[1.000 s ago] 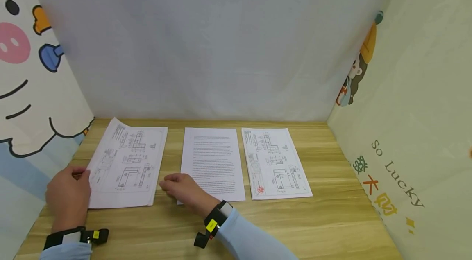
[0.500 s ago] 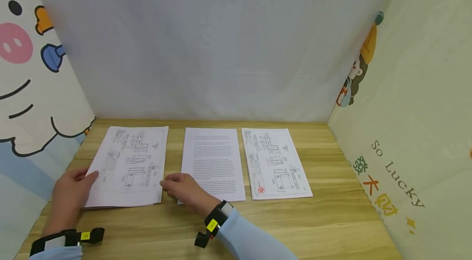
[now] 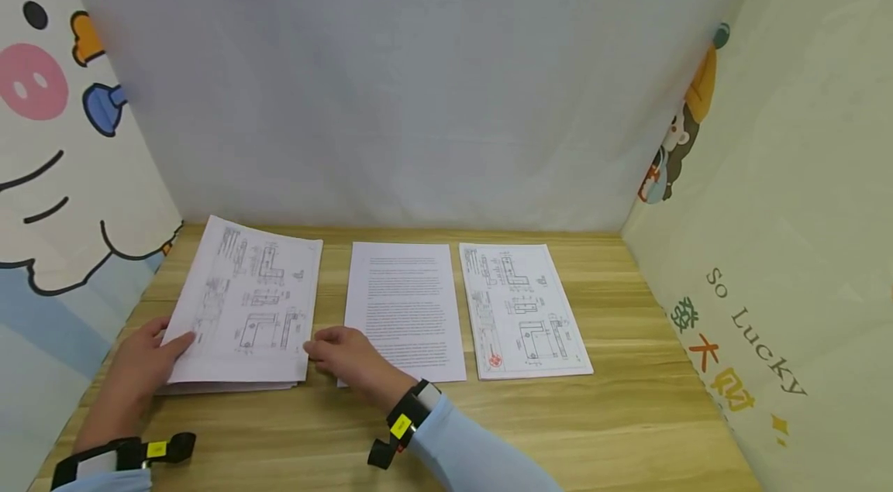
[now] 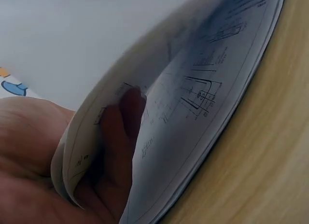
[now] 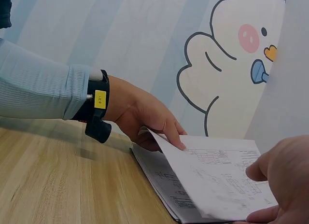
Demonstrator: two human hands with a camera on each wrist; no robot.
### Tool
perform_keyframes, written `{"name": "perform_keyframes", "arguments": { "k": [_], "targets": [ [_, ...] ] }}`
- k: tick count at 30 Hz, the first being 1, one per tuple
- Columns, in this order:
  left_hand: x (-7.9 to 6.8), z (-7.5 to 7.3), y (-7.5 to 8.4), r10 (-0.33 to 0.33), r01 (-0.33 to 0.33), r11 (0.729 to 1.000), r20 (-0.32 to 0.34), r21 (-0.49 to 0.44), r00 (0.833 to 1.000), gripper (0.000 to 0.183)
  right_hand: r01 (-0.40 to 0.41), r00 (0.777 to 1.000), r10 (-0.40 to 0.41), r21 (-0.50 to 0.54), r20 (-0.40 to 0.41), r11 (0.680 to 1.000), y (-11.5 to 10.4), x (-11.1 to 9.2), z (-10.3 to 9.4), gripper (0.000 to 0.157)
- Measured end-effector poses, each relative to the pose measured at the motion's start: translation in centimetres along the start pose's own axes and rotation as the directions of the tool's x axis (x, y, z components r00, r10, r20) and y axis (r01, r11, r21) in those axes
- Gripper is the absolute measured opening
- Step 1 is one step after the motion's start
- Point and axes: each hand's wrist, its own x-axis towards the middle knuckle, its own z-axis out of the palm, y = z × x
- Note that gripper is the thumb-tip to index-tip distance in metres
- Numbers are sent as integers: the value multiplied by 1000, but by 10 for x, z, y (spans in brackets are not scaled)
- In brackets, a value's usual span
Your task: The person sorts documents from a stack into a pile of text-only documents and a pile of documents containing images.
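A stack of printed technical drawings (image 3: 258,298) lies at the left of the table. My left hand (image 3: 143,356) pinches the near left side of its upper paper sheets, thumb on top and fingers underneath. In the left wrist view, the lifted sheets (image 4: 87,127) bow upward over the fingers (image 4: 118,142), with another drawing (image 4: 203,103) exposed below. My right hand (image 3: 356,360) is loosely bent at the stack's right edge, over the near left corner of a text page (image 3: 405,306). Whether its fingertips touch the stack is unclear.
A second stack of drawings (image 3: 526,314) with a red stamp lies right of the text page. The wooden table (image 3: 628,430) meets a grey backdrop (image 3: 398,89) behind, a cartoon-printed panel (image 3: 63,190) at left and a cream panel (image 3: 781,205) at right.
My left hand shifted onto the sheets' near left side and raised the upper ones. The top sheet's far left corner dropped, then rose again. My right hand stays nearly still.
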Motion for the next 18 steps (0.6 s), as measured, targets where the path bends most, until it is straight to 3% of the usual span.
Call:
{"name": "perform_keyframes", "arguments": {
  "k": [8,18],
  "targets": [
    [-4,0,-2,60,-59,997,21,-57,998,81,17,1000,-16,119,-2,993,1,6,5,56],
    [-12,6,0,153,-150,987,57,-51,987,86,39,992,-16,182,-122,983,5,21,9,20]
  ]
}}
